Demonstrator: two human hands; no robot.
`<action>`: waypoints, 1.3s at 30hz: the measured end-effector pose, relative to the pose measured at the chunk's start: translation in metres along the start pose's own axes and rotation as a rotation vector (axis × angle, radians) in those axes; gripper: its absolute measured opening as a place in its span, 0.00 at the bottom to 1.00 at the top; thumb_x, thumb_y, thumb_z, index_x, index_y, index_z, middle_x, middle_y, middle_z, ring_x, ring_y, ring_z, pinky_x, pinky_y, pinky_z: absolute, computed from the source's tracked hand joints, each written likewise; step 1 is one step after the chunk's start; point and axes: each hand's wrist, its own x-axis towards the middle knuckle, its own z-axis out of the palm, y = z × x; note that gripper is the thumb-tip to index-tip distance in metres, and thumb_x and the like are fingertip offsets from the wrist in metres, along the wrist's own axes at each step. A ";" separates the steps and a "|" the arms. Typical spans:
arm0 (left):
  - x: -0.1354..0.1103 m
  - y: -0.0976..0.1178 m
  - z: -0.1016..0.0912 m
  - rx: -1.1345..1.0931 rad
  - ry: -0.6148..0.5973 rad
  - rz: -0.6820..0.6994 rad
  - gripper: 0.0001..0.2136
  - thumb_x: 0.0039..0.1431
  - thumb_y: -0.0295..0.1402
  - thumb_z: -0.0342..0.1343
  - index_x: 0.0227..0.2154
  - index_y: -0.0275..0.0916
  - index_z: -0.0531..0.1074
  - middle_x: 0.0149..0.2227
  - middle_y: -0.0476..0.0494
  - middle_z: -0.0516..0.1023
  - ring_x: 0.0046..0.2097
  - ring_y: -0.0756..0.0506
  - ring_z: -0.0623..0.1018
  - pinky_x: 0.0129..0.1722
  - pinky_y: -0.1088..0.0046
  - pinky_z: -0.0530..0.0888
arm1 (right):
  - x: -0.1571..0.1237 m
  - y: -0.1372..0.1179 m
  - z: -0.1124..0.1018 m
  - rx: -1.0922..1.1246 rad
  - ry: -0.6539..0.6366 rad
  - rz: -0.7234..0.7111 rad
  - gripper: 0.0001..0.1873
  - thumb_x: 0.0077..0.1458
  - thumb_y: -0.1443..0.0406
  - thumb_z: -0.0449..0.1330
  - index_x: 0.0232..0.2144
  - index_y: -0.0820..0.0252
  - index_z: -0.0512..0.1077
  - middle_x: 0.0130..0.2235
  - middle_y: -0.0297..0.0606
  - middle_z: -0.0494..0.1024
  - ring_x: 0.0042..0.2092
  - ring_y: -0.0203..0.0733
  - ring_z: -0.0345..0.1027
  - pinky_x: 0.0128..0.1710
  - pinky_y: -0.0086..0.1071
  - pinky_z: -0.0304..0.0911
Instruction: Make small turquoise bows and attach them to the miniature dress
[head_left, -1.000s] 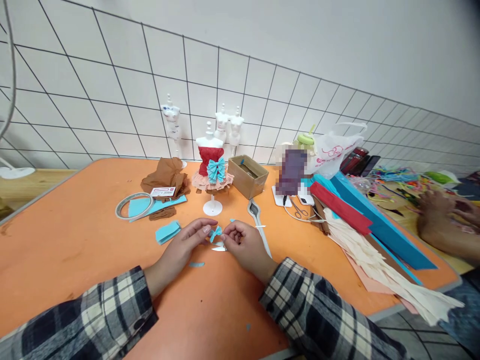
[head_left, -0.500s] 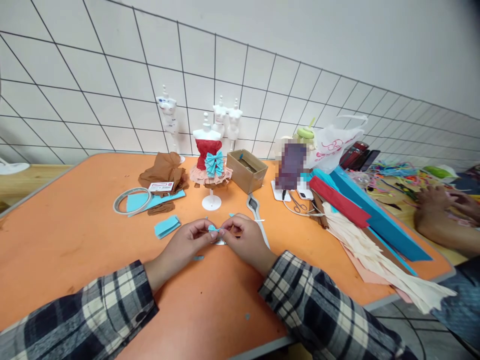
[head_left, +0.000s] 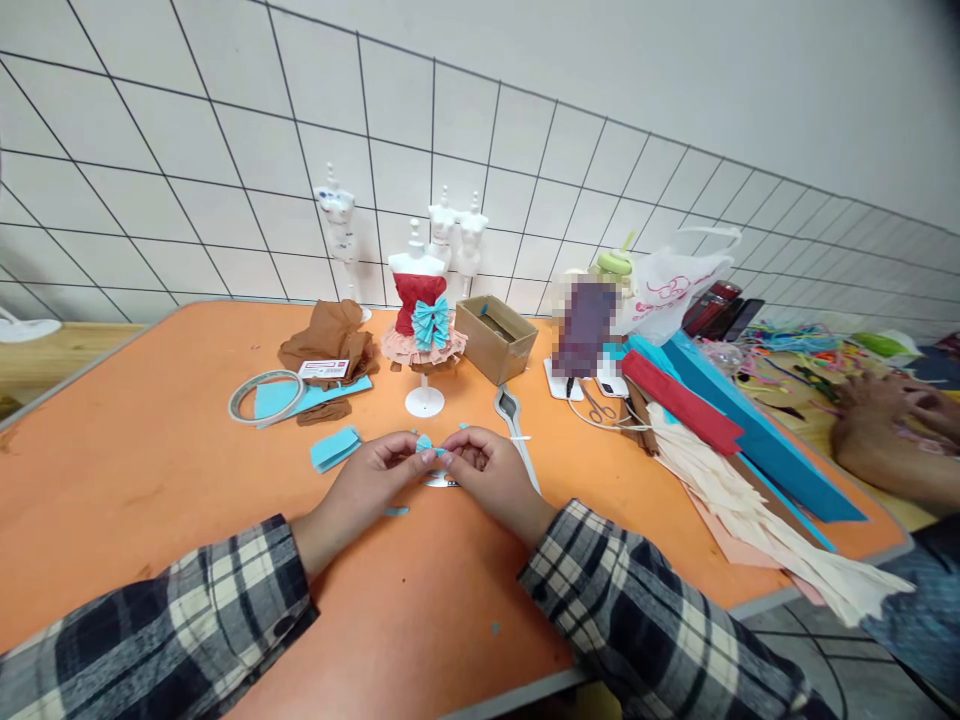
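Small blue bow pinched between fingertips of left hand and right hand, on near side of dressed mannequin. Visible part slants upper left to lower right; remainder hidden. Fingers cover more of it than a second ago.

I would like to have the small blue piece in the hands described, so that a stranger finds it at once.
On the orange table, find the dressed mannequin. On its near side, the left hand and right hand meet at the small blue piece. Unlike the folded blue paper and the mannequin's larger bow, it is held in fingers.
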 end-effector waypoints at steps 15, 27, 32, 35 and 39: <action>-0.002 -0.004 -0.001 0.017 -0.090 -0.059 0.18 0.51 0.49 0.61 0.31 0.36 0.76 0.31 0.45 0.80 0.35 0.45 0.77 0.33 0.73 0.72 | -0.002 -0.003 -0.002 -0.030 0.022 0.014 0.08 0.50 0.61 0.60 0.29 0.60 0.73 0.23 0.29 0.67 0.25 0.32 0.56 0.25 0.27 0.54; -0.002 0.005 0.003 -0.017 -0.063 -0.002 0.19 0.46 0.48 0.64 0.34 0.37 0.76 0.34 0.44 0.81 0.38 0.42 0.78 0.40 0.68 0.74 | -0.001 -0.001 -0.004 -0.172 0.058 -0.034 0.05 0.51 0.63 0.59 0.28 0.58 0.73 0.20 0.27 0.62 0.23 0.32 0.54 0.23 0.27 0.50; -0.001 0.000 0.003 0.030 -0.044 -0.033 0.17 0.47 0.48 0.62 0.26 0.37 0.75 0.28 0.46 0.78 0.33 0.45 0.76 0.35 0.72 0.73 | 0.000 0.004 -0.002 -0.171 0.049 -0.054 0.05 0.51 0.63 0.59 0.28 0.59 0.73 0.22 0.28 0.66 0.24 0.32 0.57 0.23 0.27 0.52; -0.001 -0.001 0.002 0.058 -0.070 -0.045 0.17 0.48 0.47 0.61 0.29 0.36 0.77 0.29 0.45 0.79 0.33 0.44 0.76 0.33 0.72 0.72 | 0.001 0.005 -0.002 -0.166 0.044 -0.067 0.07 0.51 0.66 0.58 0.34 0.58 0.74 0.26 0.29 0.70 0.25 0.32 0.58 0.26 0.27 0.56; -0.001 0.001 0.002 0.159 -0.090 -0.004 0.15 0.50 0.45 0.60 0.29 0.37 0.78 0.29 0.44 0.80 0.32 0.45 0.75 0.30 0.74 0.70 | 0.001 0.002 -0.003 -0.182 0.010 -0.129 0.09 0.52 0.65 0.60 0.37 0.57 0.76 0.34 0.33 0.75 0.30 0.33 0.63 0.31 0.28 0.60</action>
